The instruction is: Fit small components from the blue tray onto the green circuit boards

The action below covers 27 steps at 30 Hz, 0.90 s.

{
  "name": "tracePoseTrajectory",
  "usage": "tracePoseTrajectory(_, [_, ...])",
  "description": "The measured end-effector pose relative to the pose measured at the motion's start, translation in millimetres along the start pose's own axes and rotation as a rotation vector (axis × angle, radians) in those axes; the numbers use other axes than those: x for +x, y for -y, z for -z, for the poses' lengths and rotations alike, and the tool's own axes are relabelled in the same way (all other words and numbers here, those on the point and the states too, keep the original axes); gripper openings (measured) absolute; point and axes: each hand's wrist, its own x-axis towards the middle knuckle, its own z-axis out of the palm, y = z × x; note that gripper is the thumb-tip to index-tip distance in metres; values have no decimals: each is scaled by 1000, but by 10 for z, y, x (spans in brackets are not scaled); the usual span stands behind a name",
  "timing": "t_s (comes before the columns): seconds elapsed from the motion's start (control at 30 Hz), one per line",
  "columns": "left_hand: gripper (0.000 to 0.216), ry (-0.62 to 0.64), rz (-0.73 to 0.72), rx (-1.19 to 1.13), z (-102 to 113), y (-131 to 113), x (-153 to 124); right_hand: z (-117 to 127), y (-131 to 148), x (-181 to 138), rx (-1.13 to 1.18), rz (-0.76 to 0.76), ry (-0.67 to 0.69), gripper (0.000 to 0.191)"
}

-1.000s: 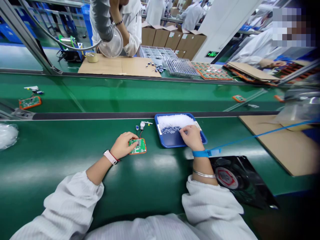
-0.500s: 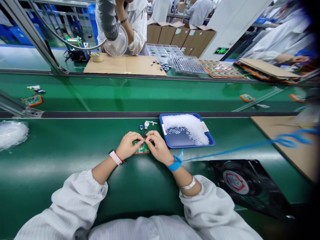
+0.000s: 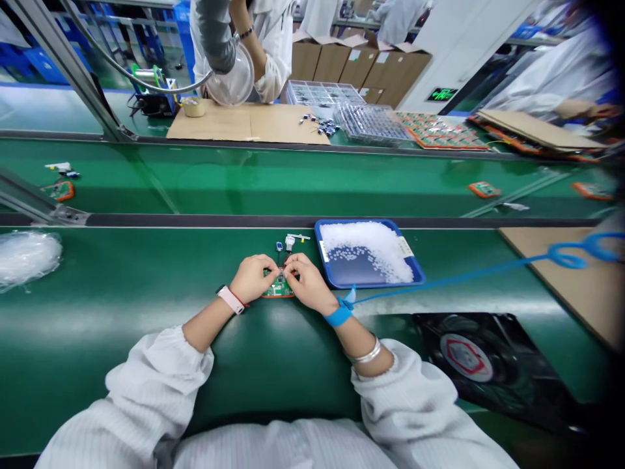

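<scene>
Clenched with both grips on a small green circuit board (image 3: pixel 278 288): left hand (image 3: pixel 251 278) on its left edge, right hand (image 3: pixel 308 284) on its right, fingertips meeting over the top. Lying flat on the green desk (image 3: pixel 146 306), just left of a blue tray (image 3: pixel 374 284) heaped with white pellets (image 3: pixel 374 238). On the tray's right rim, a white label (image 3: pixel 405 246), print too small to read. Just beyond the board, small wired connectors (image 3: pixel 289 241). Around the right wrist, a blue strap (image 3: pixel 338 315). To the right, a black bag (image 3: pixel 488 371) with a round red-and-white emblem, lettering illegible. Far off, a green-lit sign (image 3: pixel 442 94), unreadable.
</scene>
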Motion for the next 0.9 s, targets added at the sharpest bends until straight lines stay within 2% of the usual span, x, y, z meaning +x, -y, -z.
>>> tracePoseTrajectory(0.13, [10,-61,-6,45,4,29,-66,13,32,-17,22,-15,-8,15])
tracePoseTrajectory(0.2, [31,-49,-84,105,11,60,-145,45,63,-42,46,5,-47,14])
tracePoseTrajectory(0.27, [61,32,-191,176,27,84,-219,101,97,-71,60,40,-109,14])
tracePoseTrajectory(0.3, [68,74,-231,204,39,88,-243,137,111,-86,64,60,-145,13])
tracePoseTrajectory(0.4, [69,146,-256,251,94,63,-211,249,130,-126,71,97,-261,11])
tracePoseTrajectory(0.47, [70,135,-203,190,148,39,-73,305,115,-144,75,93,-340,10])
tracePoseTrajectory(0.57, [67,55,-35,-132,265,39,317,326,75,-157,90,73,-446,8])
tracePoseTrajectory(0.67, [55,-130,72,-412,408,76,831,264,63,-162,142,62,-484,9])
tracePoseTrajectory(0.73, [55,-317,18,-391,487,122,1138,195,77,-166,176,59,-456,11])
tracePoseTrajectory(0.8, [59,-452,-73,-246,532,210,1356,129,97,-170,184,57,-406,13])
tracePoseTrajectory(0.83, [61,-474,-105,-146,542,276,1426,103,105,-171,180,53,-380,14])
tracePoseTrajectory(0.9, [61,-431,-128,44,546,446,1493,70,115,-168,174,42,-333,16])
